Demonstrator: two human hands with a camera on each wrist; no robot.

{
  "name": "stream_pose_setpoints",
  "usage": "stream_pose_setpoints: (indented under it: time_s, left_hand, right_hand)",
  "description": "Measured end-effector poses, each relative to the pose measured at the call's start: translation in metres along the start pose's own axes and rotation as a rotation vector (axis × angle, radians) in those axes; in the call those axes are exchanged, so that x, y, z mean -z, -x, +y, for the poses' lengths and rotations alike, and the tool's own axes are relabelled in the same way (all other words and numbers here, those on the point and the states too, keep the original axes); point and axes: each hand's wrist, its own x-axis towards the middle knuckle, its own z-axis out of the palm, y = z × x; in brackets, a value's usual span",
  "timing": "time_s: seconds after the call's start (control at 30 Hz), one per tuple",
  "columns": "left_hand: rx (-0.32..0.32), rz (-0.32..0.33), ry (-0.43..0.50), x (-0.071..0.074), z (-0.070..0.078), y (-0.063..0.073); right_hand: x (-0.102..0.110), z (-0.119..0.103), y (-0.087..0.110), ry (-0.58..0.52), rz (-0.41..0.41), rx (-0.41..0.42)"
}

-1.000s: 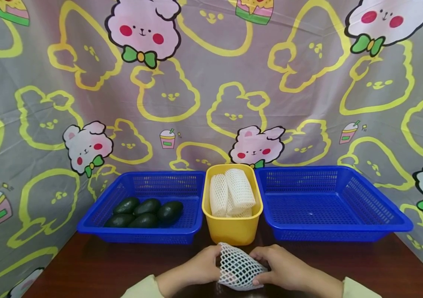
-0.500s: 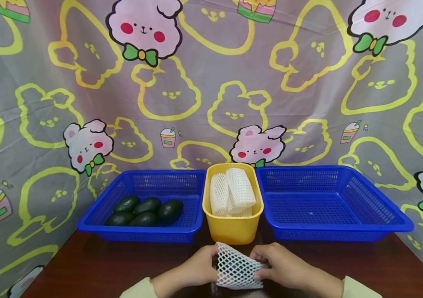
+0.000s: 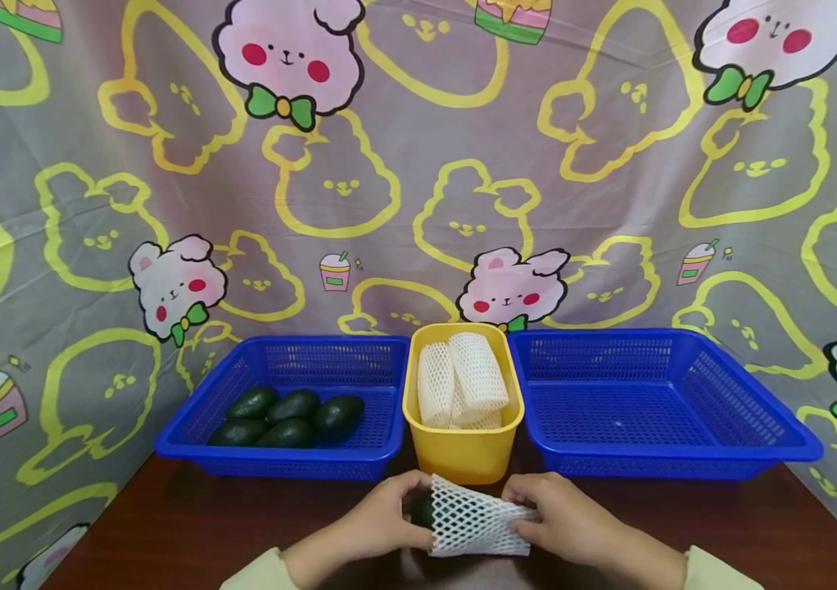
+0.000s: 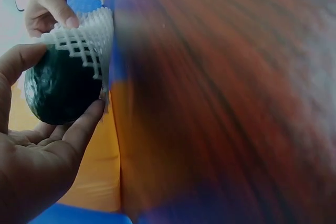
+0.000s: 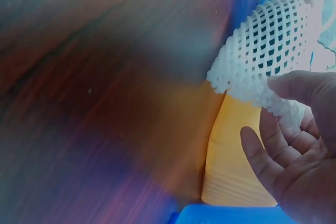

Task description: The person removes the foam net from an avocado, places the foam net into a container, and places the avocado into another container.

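A dark green avocado (image 4: 60, 87) sits partly inside a white foam net sleeve (image 3: 470, 518), its rounded end bare on the left. My left hand (image 3: 382, 516) grips that avocado, thumb and fingers on opposite sides, near the sleeve's mouth. At the other end my right hand (image 3: 562, 518) pinches the gathered net between thumb and fingers, as the right wrist view (image 5: 291, 90) also shows. Both hands are just above the table, in front of the yellow bin. Most of the covered avocado shows only as dark gaps through the mesh.
Several avocados (image 3: 289, 418) lie in the left blue basket (image 3: 278, 467). A yellow bin (image 3: 463, 455) with several rolled foam sleeves (image 3: 473, 373) stands in the middle. Another blue basket (image 3: 669, 463) is on the right. A patterned cloth (image 3: 404, 197) hangs behind the brown table (image 3: 242, 512).
The avocado's bare end now shows beside my left hand, where the net covered it before. Both hands have risen slightly, and the sleeve is pulled longer toward the right hand.
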Motion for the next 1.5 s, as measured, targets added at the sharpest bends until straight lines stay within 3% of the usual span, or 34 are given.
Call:
stream_pose_setpoints:
  time_s: [0.17,0.43,0.77,1.13,1.5]
  left_hand:
    - [0.024,0.035,-0.044,0.007,0.0,0.003]
    - [0.025,0.029,-0.038,0.012,-0.003,0.007]
    - [0.035,0.029,-0.113,0.014,-0.009,0.01]
    - [0.027,0.035,-0.135,0.014,-0.01,0.011]
    - [0.031,0.029,-0.148,0.014,-0.008,0.01]
  right_hand:
    - [0.004,0.003,0.001,0.023,-0.003,-0.02]
    - [0.008,0.006,0.004,0.056,-0.012,-0.055]
    - [0.013,0.006,0.004,0.119,-0.053,-0.086]
    - [0.016,-0.009,-0.012,0.148,-0.15,-0.075]
    - [0.009,-0.018,-0.028,0.227,-0.182,-0.062]
